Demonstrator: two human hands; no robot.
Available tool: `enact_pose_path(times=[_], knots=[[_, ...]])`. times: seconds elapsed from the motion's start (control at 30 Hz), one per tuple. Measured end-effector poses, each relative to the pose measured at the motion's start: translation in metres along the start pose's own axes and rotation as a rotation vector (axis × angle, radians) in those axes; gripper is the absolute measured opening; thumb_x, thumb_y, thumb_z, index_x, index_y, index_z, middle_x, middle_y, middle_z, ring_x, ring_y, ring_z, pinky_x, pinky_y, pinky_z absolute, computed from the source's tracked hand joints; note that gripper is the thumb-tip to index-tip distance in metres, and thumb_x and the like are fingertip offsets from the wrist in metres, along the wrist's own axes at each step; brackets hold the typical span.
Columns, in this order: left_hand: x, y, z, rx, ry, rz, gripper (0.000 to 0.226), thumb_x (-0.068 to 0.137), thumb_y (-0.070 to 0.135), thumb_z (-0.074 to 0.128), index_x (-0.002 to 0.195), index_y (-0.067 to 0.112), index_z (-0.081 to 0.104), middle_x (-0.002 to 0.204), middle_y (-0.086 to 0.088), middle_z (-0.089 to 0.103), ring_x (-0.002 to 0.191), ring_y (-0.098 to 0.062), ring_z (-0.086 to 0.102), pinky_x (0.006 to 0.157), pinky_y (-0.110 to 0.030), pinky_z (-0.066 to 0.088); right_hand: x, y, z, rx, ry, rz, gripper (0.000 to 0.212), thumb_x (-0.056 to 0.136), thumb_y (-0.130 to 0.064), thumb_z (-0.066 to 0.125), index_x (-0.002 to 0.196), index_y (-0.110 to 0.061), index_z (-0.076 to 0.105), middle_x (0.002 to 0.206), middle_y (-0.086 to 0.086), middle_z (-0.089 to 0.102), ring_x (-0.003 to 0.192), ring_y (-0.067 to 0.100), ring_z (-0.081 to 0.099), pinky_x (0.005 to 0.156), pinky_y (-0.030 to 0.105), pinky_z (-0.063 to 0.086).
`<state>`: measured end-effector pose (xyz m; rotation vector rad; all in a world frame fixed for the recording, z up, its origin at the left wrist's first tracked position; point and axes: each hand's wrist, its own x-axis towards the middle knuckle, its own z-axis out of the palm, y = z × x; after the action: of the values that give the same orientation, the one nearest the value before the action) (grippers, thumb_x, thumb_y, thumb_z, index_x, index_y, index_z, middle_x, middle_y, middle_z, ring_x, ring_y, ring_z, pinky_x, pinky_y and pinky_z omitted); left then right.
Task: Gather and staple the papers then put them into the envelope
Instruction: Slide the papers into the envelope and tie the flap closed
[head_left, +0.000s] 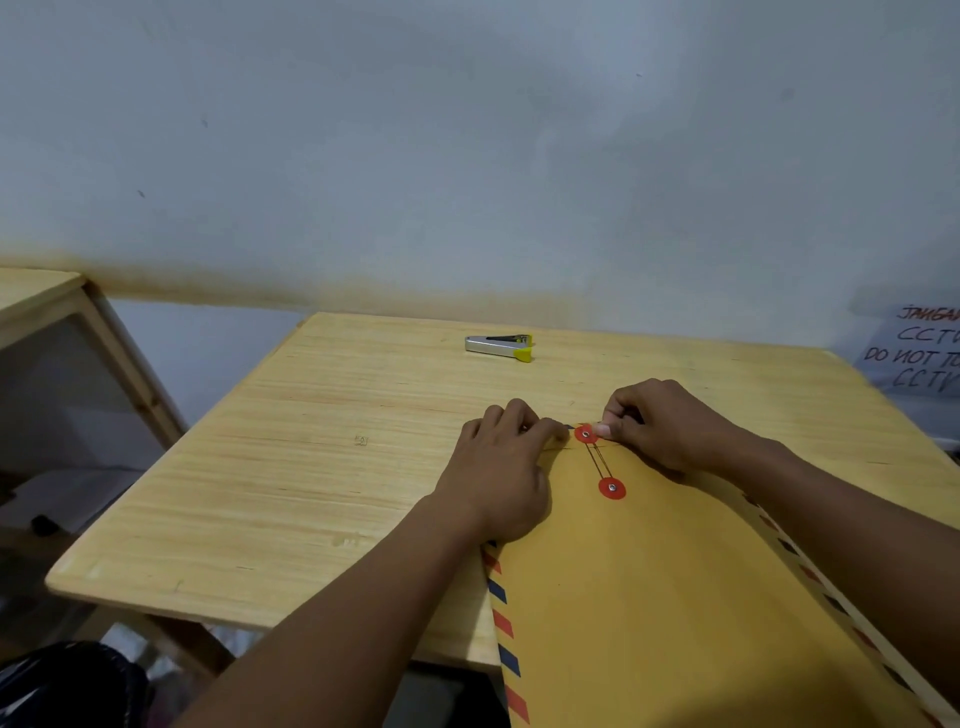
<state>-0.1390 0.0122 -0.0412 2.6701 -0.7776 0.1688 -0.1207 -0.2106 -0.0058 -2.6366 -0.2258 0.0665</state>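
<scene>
A large brown envelope (660, 582) with a red and blue striped border lies on the wooden table (311, 467), hanging over the near edge. Its flap is folded down, and a thin string runs between two red discs, the upper disc (586, 434) and the lower disc (612, 488). My left hand (501, 467) rests on the envelope's far left corner with curled fingers pressing the flap. My right hand (654, 428) pinches the string beside the upper disc. No papers are visible. A silver stapler (500, 346) with a yellow tip lies at the far side of the table.
A pale wall stands right behind the table. A wooden cabinet (57, 332) stands to the left, with a black bag (67, 686) on the floor below. A handwritten paper sign (919, 351) hangs at the right edge.
</scene>
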Motion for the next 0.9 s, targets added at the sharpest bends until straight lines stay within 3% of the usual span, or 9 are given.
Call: enact_pose_path(times=[0.27, 0.37, 0.43, 0.53, 0.77, 0.9], knots=[[-0.001, 0.003, 0.001, 0.003, 0.028, -0.018, 0.050, 0.093, 0.026, 0.047, 0.142, 0.035, 0.046, 0.130, 0.005, 0.045, 0.120, -0.015, 0.041, 0.106, -0.033, 0.034, -0.040, 0.003, -0.002, 0.058, 0.009, -0.020, 0.010, 0.090, -0.032, 0.068, 0.088, -0.023, 0.072, 0.084, -0.006, 0.069, 0.080, 0.012, 0.061, 0.066, 0.025, 0.048], [-0.005, 0.008, -0.002, 0.015, 0.031, -0.033, 0.046, 0.096, 0.028, 0.047, 0.142, 0.031, 0.049, 0.133, 0.004, 0.048, 0.120, -0.015, 0.045, 0.103, -0.032, 0.039, -0.055, 0.010, -0.006, -0.003, 0.116, 0.007, 0.007, 0.088, -0.033, 0.070, 0.086, -0.026, 0.069, 0.092, -0.006, 0.061, 0.090, 0.014, 0.056, 0.072, 0.026, 0.045], [-0.009, 0.012, -0.004, 0.022, 0.046, -0.048, 0.043, 0.097, 0.028, 0.047, 0.139, 0.028, 0.052, 0.134, 0.004, 0.051, 0.117, -0.017, 0.050, 0.097, -0.033, 0.044, -0.065, 0.019, -0.009, -0.113, 0.228, 0.113, 0.009, 0.087, -0.039, 0.069, 0.088, -0.032, 0.065, 0.101, -0.006, 0.053, 0.102, 0.016, 0.048, 0.081, 0.031, 0.045], [-0.013, 0.016, -0.005, 0.039, 0.077, -0.082, 0.040, 0.098, 0.030, 0.046, 0.136, 0.028, 0.056, 0.136, 0.006, 0.056, 0.116, -0.019, 0.056, 0.090, -0.034, 0.051, -0.079, 0.029, -0.014, -0.140, 0.206, 0.353, 0.015, 0.084, -0.046, 0.069, 0.088, -0.033, 0.062, 0.109, 0.001, 0.050, 0.110, 0.025, 0.050, 0.085, 0.036, 0.047], [-0.016, 0.026, -0.006, 0.087, 0.134, -0.108, 0.039, 0.099, 0.024, 0.045, 0.132, 0.028, 0.064, 0.137, 0.006, 0.062, 0.121, -0.019, 0.058, 0.097, -0.034, 0.048, -0.087, 0.019, -0.019, 0.169, 0.138, 0.479, 0.009, 0.084, -0.022, 0.073, 0.089, -0.020, 0.066, 0.103, 0.000, 0.063, 0.098, 0.020, 0.057, 0.074, 0.030, 0.047], [-0.015, 0.026, -0.006, 0.140, 0.129, -0.090, 0.040, 0.098, 0.021, 0.043, 0.131, 0.028, 0.065, 0.135, 0.007, 0.064, 0.125, -0.016, 0.054, 0.105, -0.036, 0.039, -0.089, 0.018, -0.030, 0.299, 0.180, 0.495, 0.011, 0.085, -0.004, 0.063, 0.085, -0.015, 0.065, 0.091, 0.011, 0.065, 0.067, 0.020, 0.055, 0.054, 0.027, 0.039]])
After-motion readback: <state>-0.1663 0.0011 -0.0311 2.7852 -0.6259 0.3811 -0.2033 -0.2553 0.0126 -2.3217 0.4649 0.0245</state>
